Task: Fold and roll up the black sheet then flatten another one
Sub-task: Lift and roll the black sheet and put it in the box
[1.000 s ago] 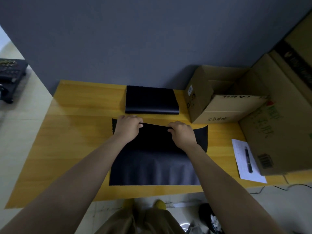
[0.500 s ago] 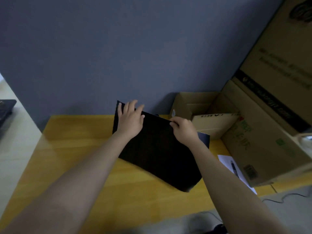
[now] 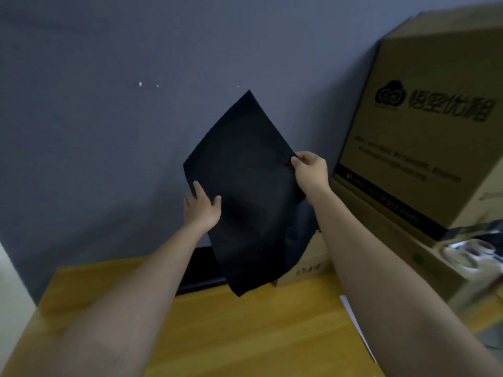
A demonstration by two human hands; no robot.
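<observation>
A black sheet (image 3: 246,191) hangs in the air in front of the grey wall, tilted like a diamond, well above the wooden table (image 3: 245,330). My left hand (image 3: 201,206) grips its left edge, fingers spread over the front. My right hand (image 3: 310,170) pinches its right edge higher up. Behind the sheet's lower part a stack of black sheets (image 3: 200,270) lies on the table against the wall, mostly hidden by my left forearm and the held sheet.
Large cardboard boxes (image 3: 424,137) are stacked at the right. A smaller cardboard box (image 3: 307,270) sits behind the held sheet. A white paper (image 3: 356,327) lies at the table's right edge. A tape roll (image 3: 462,254) rests on a box at far right.
Both hands have lifted the sheet off the table and raised it high in front of the wall, turning it. The camera has tilted up.
</observation>
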